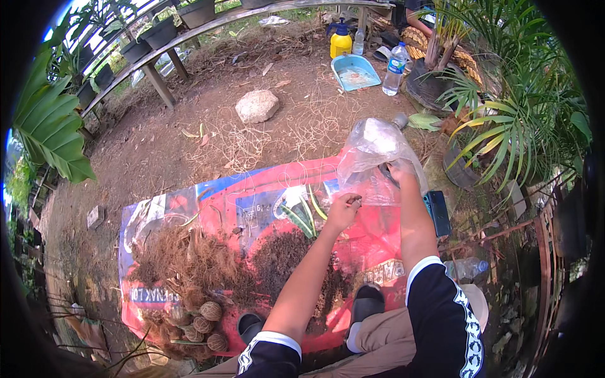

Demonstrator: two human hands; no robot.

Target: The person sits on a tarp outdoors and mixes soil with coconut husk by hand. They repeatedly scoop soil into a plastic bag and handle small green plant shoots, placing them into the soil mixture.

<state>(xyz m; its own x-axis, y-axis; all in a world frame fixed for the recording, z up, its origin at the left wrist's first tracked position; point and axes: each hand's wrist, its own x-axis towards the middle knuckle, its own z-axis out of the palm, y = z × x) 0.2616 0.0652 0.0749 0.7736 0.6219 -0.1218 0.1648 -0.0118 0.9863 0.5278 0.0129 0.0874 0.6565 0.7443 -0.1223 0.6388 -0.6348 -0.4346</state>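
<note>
A clear plastic bag (364,146) lies at the far right of a red and blue printed banner sheet (326,170). At the bag's mouth is my right hand (401,171), partly covered by the film. A dark thing (388,174) shows by its fingers, too blurred to name. My left hand (344,210) hovers left of the bag, fingers curled together; whether something small is pinched there is unclear. Below it, a heap of dark soil (279,255) sits on the sheet, with variegated green leaves (300,215) behind.
Brown coconut fibre (189,260) and several string-wrapped balls (211,311) occupy the sheet's left. A smartphone (439,212) lies right of my forearm. Beyond are loose string (241,141), a rock (257,106), a blue dustpan (355,73), a water bottle (395,71) and a yellow sprayer (341,42).
</note>
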